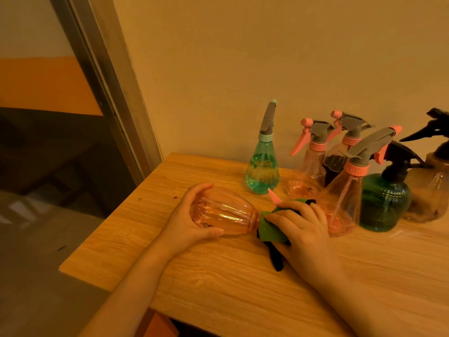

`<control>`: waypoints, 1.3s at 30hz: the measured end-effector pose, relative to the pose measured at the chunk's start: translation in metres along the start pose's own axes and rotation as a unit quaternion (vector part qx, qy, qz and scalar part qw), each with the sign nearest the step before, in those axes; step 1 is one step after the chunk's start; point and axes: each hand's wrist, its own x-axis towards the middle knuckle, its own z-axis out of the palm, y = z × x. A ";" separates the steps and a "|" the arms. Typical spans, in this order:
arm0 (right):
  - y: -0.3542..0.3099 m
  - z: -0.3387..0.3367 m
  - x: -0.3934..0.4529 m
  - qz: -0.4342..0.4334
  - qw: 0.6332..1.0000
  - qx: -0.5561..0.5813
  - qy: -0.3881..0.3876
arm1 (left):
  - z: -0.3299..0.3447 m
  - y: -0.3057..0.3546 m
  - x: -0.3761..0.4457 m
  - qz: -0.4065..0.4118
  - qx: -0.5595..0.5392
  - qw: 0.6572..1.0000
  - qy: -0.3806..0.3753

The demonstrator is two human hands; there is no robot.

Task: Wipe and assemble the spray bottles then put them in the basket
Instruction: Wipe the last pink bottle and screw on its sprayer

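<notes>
The ribbed pink bottle of clear plastic (223, 212) looks glossy and smooth. At its 3 o'clock, the green cloth with black edging (272, 227) looks soft and matt. The light wooden surface (218, 276) shows grain under a smooth, faintly shiny finish.

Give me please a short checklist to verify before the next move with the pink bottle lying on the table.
1. Left hand holds the pink bottle steady on its side: ok.
2. Right hand presses the green cloth around the bottle's neck: ok.
3. Neck wiped clean: cannot tell, the cloth hides it.
4. Spray head fitted on this bottle: cannot tell; only a pink tip shows beside the cloth.
5. Standing bottles clear of the hands: not ok, the nearest pink spray bottle stands right behind the right hand.
6. Basket within reach: cannot tell, none is in view.
</notes>
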 end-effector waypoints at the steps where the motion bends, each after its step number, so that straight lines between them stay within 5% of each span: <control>1: 0.000 0.000 -0.002 0.001 1.000 0.004 0.003 | 0.000 0.000 0.000 -0.001 0.002 1.000 0.000; 19: 0.013 -0.001 -0.002 -0.056 0.997 0.055 -0.010 | 0.000 0.000 0.001 -0.005 -0.016 1.000 -0.004; 39: 0.012 0.001 -0.006 0.027 0.991 0.106 -0.080 | 0.001 0.000 0.004 -0.020 -0.055 0.998 0.002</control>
